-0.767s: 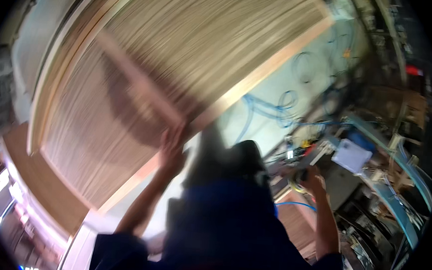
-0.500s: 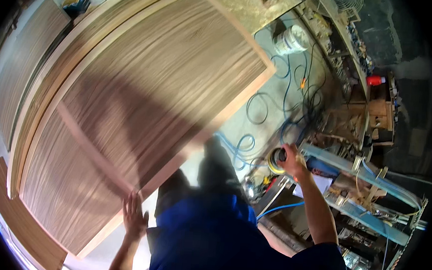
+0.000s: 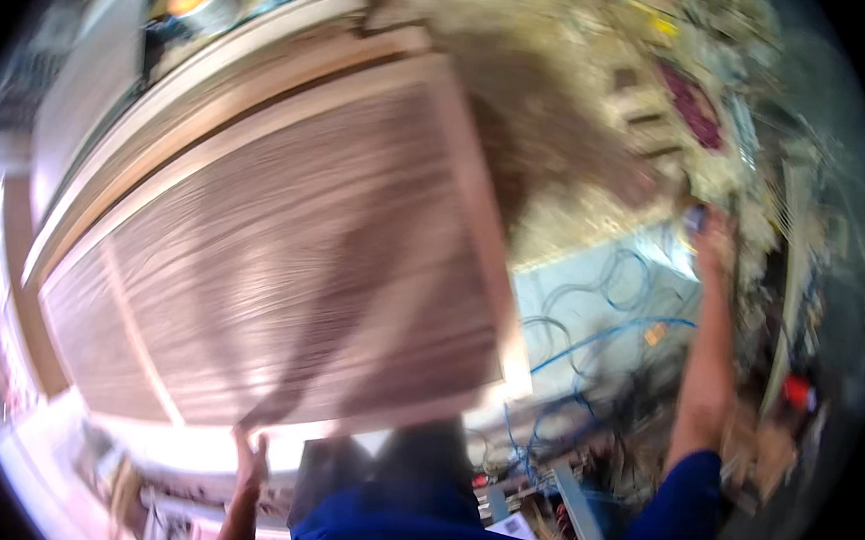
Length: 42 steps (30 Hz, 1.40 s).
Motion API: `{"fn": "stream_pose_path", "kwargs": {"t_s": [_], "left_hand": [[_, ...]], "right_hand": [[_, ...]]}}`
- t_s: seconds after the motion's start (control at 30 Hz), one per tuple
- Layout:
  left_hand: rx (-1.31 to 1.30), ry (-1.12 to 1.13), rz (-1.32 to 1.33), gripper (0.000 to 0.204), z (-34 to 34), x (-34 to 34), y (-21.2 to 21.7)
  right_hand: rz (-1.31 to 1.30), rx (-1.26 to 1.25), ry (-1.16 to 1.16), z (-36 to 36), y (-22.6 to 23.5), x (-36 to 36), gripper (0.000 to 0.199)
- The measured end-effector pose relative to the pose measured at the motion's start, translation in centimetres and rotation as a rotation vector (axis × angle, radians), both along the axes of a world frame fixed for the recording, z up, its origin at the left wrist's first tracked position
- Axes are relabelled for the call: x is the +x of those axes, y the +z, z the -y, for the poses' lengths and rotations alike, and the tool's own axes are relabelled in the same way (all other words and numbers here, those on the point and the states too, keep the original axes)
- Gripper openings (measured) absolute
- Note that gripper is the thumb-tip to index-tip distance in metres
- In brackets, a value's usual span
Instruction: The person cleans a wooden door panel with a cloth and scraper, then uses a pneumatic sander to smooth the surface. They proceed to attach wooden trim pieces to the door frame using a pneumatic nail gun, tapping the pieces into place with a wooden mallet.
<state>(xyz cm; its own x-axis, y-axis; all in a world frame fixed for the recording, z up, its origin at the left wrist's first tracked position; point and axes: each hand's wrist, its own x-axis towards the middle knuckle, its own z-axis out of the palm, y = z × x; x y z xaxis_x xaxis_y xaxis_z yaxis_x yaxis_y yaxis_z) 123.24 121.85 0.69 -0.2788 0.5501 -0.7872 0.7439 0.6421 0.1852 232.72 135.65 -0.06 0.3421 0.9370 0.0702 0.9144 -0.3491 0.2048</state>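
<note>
Your left hand (image 3: 250, 463) sits with open fingers at the near edge of the big wooden panel (image 3: 282, 270), lower than half a second ago. Your right hand (image 3: 713, 234) has left the clutter near the blue hoses (image 3: 609, 333) and now reaches up high at the right; blur hides whether its fingers hold anything. The panel fills the left of the view.

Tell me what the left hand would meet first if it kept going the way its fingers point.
The left hand points up the picture, its fingertips near the lower edge of the large wood-grain panel. That edge would likely come first, though motion blur leaves it unclear whether they already touch.
</note>
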Motion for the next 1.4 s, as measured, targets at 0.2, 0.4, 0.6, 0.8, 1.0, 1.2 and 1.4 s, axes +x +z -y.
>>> {"fn": "stream_pose_path", "kwargs": {"t_s": [0.2, 0.4, 0.6, 0.8, 1.0, 1.2, 1.4], "left_hand": [[0.096, -0.044, -0.067, 0.077, -0.7, 14.7, 7.9], [0.001, 0.204, 0.022, 0.065, 1.8, 17.9, 9.0], [-0.013, 0.366, 0.082, 0.059, 9.5, 10.6, 6.7], [0.127, 0.929, 0.278, 0.053, 12.1, 5.6, 2.9], [0.066, 1.214, 0.649, 0.07, 7.2, 5.3, -3.2], [0.275, 0.508, 0.766, 0.078, 2.8, 6.2, -5.4], [0.076, 1.212, 0.129, 0.071, 4.5, 2.6, -3.3]], "right_hand": [[-0.158, -0.027, -0.219, -11.4, -2.9, 7.2, 0.085], [-0.218, 0.001, -0.235, -16.5, -5.6, 11.3, 0.08], [-0.206, 0.354, -0.093, -14.3, -4.7, 0.8, 0.064], [-0.979, 0.42, 0.041, -5.3, -4.3, -20.8, 0.01], [-0.68, 0.071, 0.065, 8.2, 4.6, -37.4, 0.012], [-0.515, 0.267, -0.216, 6.5, 3.8, -23.1, 0.013], [-0.142, 0.161, -0.518, -9.1, -2.9, -0.2, 0.085]]}}
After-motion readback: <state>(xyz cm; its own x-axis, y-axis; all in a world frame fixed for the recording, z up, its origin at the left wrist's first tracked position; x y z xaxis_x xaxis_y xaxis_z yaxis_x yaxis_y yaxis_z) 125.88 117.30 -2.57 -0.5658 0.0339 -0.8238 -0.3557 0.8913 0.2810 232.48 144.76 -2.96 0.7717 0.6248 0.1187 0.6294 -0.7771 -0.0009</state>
